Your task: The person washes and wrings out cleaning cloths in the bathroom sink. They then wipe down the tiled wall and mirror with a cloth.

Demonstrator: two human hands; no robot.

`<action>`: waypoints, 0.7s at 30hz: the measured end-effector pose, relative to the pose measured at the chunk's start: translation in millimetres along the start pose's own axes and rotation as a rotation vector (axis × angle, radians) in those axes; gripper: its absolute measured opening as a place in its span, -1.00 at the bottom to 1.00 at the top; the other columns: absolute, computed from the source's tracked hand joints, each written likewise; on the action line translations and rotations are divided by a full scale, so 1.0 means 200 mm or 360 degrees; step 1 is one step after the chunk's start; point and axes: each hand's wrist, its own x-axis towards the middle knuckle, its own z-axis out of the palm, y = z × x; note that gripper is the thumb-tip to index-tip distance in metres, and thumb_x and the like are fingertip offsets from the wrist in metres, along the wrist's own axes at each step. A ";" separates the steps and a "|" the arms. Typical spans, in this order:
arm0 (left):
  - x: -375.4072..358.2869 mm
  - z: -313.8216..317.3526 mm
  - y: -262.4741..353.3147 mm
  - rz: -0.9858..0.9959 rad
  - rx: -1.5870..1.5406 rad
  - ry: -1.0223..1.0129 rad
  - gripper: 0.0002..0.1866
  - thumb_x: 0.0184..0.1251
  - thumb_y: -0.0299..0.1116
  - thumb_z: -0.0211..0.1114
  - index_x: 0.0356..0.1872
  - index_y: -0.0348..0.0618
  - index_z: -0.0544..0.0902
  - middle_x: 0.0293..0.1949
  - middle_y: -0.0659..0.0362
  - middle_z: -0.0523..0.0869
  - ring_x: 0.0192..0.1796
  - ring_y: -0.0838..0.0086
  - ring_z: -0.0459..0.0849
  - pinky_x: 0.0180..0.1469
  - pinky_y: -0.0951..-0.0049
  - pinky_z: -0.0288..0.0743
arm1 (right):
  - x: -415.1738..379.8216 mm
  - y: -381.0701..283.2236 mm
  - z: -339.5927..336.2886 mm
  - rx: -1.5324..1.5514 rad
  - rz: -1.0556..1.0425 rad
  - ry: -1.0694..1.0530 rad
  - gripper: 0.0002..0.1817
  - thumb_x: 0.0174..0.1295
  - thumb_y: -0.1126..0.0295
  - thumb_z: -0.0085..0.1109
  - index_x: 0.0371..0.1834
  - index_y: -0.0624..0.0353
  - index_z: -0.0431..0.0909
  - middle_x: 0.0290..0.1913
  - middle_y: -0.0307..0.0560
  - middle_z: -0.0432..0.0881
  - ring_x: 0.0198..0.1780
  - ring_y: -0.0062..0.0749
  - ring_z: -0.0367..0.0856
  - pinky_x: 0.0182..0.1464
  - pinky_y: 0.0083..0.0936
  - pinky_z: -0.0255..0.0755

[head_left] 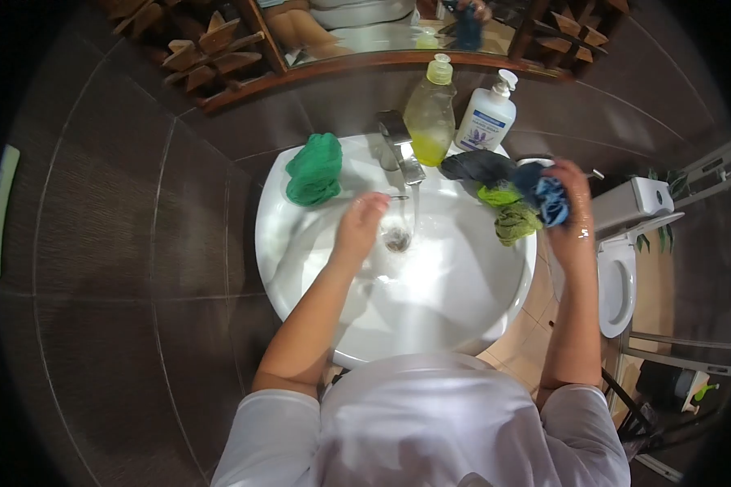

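In the head view, my right hand (575,195) is closed around a bunched blue cloth (551,200) at the sink's right rim. Against it on the rim lie a dark grey cloth (477,166), a bright green cloth (498,194) and an olive-green cloth (516,224). My left hand (362,221) is over the basin, left of the running water, its fingers curled together; whether they hold anything is hidden. A green bunched cloth (315,169) rests on the left rim. Water runs from the metal tap (401,150) toward the drain (396,239).
The white sink (300,280) stands against a dark tiled wall. Behind it are a dish soap bottle (430,118) with yellow liquid and a white hand soap pump bottle (486,118). A wood-framed mirror (357,63) hangs above. A toilet (617,284) stands at the right.
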 end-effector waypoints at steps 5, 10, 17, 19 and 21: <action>0.12 -0.24 0.17 0.1026 0.1754 0.1066 -0.64 0.10 -0.42 0.18 -0.02 -0.10 0.41 -0.08 0.12 0.51 0.03 0.34 0.43 0.04 0.35 0.29 | -0.12 0.10 0.18 -0.0896 0.0143 -0.0548 -0.37 -0.29 0.41 0.35 0.00 -0.19 0.44 0.20 -0.18 0.28 0.22 -0.06 0.19 0.20 0.00 0.02; 0.18 -0.41 0.18 0.0431 0.1939 0.0879 -0.47 0.03 -0.33 0.25 0.11 0.04 0.36 -0.01 -0.02 0.44 0.07 0.10 0.39 0.10 0.21 0.25 | -0.16 0.01 0.29 -0.0891 0.0303 -0.0762 -0.36 -0.24 0.22 0.38 0.05 -0.21 0.40 0.29 -0.20 0.16 0.28 -0.06 0.11 0.22 0.13 -0.08; -0.02 -0.05 0.10 0.0175 0.0954 0.0366 -0.53 0.19 -0.13 0.17 0.09 -0.09 0.41 -0.02 -0.10 0.49 0.03 0.15 0.48 0.05 0.35 0.34 | -0.19 -0.04 0.60 0.0905 0.0841 -0.1043 -0.38 0.01 0.32 0.27 0.19 -0.02 0.25 0.13 -0.15 0.32 0.03 -0.36 0.41 -0.06 -0.50 0.36; -0.04 0.04 0.05 0.0078 0.0891 0.0270 -0.55 0.22 -0.11 0.13 0.08 -0.10 0.42 -0.02 -0.10 0.51 0.03 0.17 0.50 0.05 0.38 0.33 | -0.27 -0.04 0.72 0.1372 0.1197 -0.1039 -0.38 0.03 0.34 0.25 0.20 -0.02 0.23 0.10 -0.17 0.33 0.01 -0.41 0.41 -0.09 -0.53 0.37; 0.00 0.05 -0.02 -0.0430 0.0718 0.0143 -0.55 0.27 -0.10 0.07 0.03 -0.24 0.44 -0.05 -0.04 0.55 -0.01 0.25 0.52 0.02 0.42 0.35 | -0.25 -0.08 0.75 0.1691 0.1604 -0.0942 -0.40 0.03 0.42 0.23 0.18 -0.01 0.23 0.00 -0.18 0.40 -0.07 -0.47 0.45 -0.12 -0.58 0.38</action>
